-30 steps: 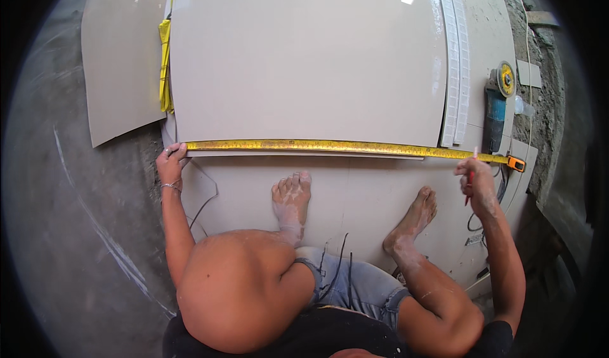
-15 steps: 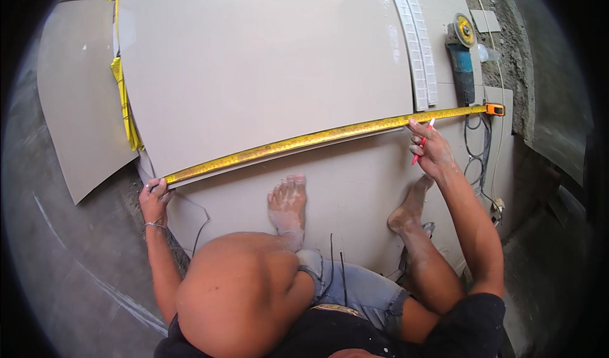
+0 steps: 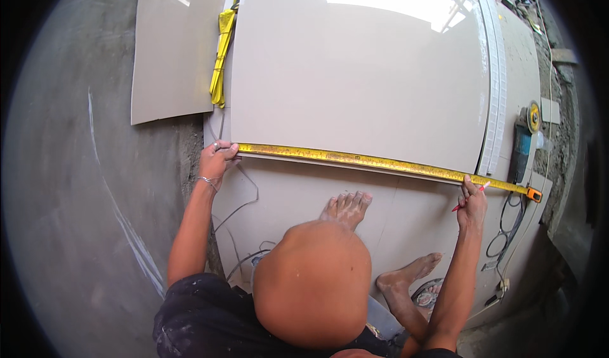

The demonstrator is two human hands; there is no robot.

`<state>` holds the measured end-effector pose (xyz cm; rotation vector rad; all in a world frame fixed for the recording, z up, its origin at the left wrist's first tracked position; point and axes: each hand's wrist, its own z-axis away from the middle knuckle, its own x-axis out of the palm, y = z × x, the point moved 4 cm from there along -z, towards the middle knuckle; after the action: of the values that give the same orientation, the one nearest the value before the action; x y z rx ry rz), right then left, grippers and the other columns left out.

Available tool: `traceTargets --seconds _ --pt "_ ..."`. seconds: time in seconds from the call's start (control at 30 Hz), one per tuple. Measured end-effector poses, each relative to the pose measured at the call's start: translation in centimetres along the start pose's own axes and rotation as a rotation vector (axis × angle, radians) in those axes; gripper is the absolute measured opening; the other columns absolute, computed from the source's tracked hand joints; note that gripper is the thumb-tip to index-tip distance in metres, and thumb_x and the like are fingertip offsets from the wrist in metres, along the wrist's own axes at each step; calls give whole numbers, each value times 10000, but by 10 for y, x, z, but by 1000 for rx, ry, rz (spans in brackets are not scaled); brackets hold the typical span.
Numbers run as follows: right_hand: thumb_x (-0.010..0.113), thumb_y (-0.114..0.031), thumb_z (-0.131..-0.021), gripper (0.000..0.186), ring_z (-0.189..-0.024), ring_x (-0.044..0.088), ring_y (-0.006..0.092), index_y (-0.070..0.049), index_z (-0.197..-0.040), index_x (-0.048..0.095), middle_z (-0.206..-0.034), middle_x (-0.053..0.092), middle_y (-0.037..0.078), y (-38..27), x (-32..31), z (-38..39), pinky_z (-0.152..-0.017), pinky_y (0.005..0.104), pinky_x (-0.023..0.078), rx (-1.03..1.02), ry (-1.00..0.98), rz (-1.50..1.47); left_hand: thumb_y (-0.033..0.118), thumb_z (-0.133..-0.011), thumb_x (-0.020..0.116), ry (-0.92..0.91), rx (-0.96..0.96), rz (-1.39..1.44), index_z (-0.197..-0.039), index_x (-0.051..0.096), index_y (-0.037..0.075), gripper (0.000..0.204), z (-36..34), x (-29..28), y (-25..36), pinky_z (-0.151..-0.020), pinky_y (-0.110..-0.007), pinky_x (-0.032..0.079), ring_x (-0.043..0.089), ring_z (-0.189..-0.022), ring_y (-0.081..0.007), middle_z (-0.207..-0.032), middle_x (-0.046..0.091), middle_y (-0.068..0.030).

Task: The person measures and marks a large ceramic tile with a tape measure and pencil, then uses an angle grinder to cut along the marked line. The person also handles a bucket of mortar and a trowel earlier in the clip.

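Biggest thing in front of you: the glossy beige slab point(image 3: 355, 85), from 11 round to 2 o'clock, w/ a bright reflection near 12–1. A smaller beige panel point(image 3: 174, 53) lies btwn 10 & 11 o'clock, its near edge bowed by the lens. At 2 o'clock, two white strips point(image 3: 495, 91) run side by side along the slab's R edge.

Your tape measure point(image 3: 355, 158) is pulled out along the slab's near edge, approx 9 to 3 o'clock — blade runs past the slab's R corner & ends in an orange-and-black case at 3. The grinder point(image 3: 523, 145), teal & dark w/ a yellow-centred disc, lies just above that case, also abt 3 o'clock. A bundled yellow strap point(image 3: 220, 59) sits at 11, btwn panel & slab.

Your L hand point(image 3: 220, 158), at 9 o'clock, pinches the blade's end by the slab's near L corner; bracelet point(image 3: 208, 181) on that wrist. Your R hand point(image 3: 471, 205), just past 3, grips a red pen point(image 3: 481, 188) — pale tip angled up toward 1–2 — w/ a fingertip against the blade near the slab's R corner.
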<state>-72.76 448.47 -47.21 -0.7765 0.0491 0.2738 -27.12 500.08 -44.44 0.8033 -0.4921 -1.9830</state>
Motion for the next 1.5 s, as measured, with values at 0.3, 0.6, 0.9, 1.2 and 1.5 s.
traceTargets --seconds 0.3,0.6,0.9,1.2,1.5 --pt "758 -47 -974 216 -591 460 50 -117 -897 568 -768 555 -40 0 11 12 -475 249 298 -23 35 -92 187 -938 781 337 352 -489 -1127 665 -29 310 5 13 -9 -899 -396 560 705 -985 -287 -1042 727 -142" --pt "773 -13 -944 153 -652 536 71 -52 -971 628 -853 633 4 1 16 20 -479 254 329 -76 94 -119 107 -853 774 -256 1285 -785 -1305 658 36 472 148 217 37 -1092 -493 443 572 -1242 -369 -1305 620 -164" --pt "787 -46 -946 152 -595 485 73 -66 -983 640 -844 621 -6 6 15 14 -472 236 347 -91 123 -122 147 -898 635 -511 1615 -935 -1541 467 -42 691 194 369 12 -1138 -450 414 550 -1265 -282 -1386 568 -159" --pt "803 -75 -943 192 -620 532 55 -46 -1081 672 -891 677 6 -3 13 12 -464 227 358 -195 107 -60 157 -883 599 -258 1738 -951 -1530 501 -41 684 189 377 -11 -1161 -425 386 547 -1262 -206 -1482 552 -90" --pt "774 -56 -957 143 -637 559 59 -73 -1013 643 -841 641 -19 -2 10 11 -441 227 345 -85 76 -116 118 -816 627 -316 1667 -962 -1548 508 15 749 192 385 -10 -1134 -437 390 588 -1238 -232 -1399 627 -108"
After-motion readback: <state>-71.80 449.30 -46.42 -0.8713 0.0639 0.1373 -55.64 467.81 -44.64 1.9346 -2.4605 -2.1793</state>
